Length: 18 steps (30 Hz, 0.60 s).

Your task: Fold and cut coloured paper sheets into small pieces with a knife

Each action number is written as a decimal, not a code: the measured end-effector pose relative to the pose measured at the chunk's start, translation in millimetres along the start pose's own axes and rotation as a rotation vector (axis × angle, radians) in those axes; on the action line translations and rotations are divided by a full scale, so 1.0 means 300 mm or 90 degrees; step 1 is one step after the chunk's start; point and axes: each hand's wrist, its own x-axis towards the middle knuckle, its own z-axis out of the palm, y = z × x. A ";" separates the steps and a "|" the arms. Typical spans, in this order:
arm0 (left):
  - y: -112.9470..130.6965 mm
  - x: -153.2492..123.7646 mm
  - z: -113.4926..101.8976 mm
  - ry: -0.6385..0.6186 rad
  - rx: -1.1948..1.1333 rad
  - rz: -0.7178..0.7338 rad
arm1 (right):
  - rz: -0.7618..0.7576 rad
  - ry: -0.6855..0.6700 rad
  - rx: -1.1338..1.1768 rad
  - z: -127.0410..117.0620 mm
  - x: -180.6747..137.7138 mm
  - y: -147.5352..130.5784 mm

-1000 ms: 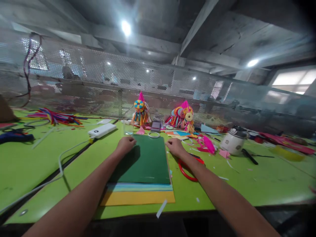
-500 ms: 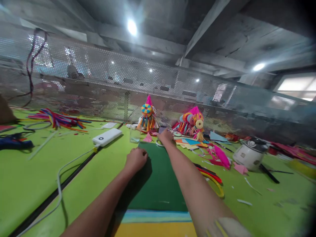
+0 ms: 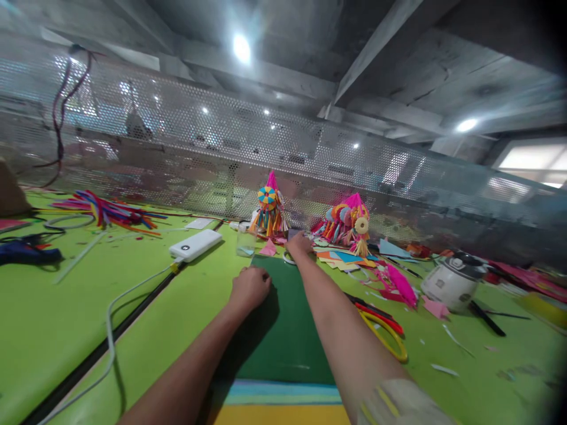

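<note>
- The left hand (image 3: pixel 251 286) is over the upper left part of a green sheet (image 3: pixel 290 339), its fingers curled in towards the palm; whether they pinch anything, I cannot tell.
- The right hand (image 3: pixel 300 245) reaches beyond the sheet's far edge, beside a small dark box (image 3: pixel 293 234); its fingertips are hidden, so I cannot tell whether they are spread, pressed together or gripping it.
- The green sheet lies flat on the green table (image 3: pixel 190 307), in front of the person and partly under both arms.
- Blue sheets (image 3: pixel 283 391) and a yellow sheet (image 3: pixel 283 415) show below its near edge.
- A white ring (image 3: pixel 287 258) sits at the sheet's far edge, just by the right wrist.
- A clear glass (image 3: pixel 245 240) stands beyond the left hand, with a pink scrap (image 3: pixel 268 248) to its right.
- Red and yellow handles (image 3: pixel 388 322) lie to the right of the right forearm.
- A white power bank (image 3: pixel 195 245) with a cable lies to the left of the glass.
- Two tasselled ornaments (image 3: pixel 268 205) stand towards the back, before a perforated metal screen (image 3: pixel 199 165).
</note>
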 end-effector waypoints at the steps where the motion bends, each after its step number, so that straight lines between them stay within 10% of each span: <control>1: 0.001 0.000 0.000 0.001 0.000 0.001 | -0.003 0.005 0.002 0.002 -0.001 0.004; 18: 0.004 0.006 -0.006 0.080 -0.052 0.016 | -0.051 -0.027 0.042 -0.074 -0.008 0.049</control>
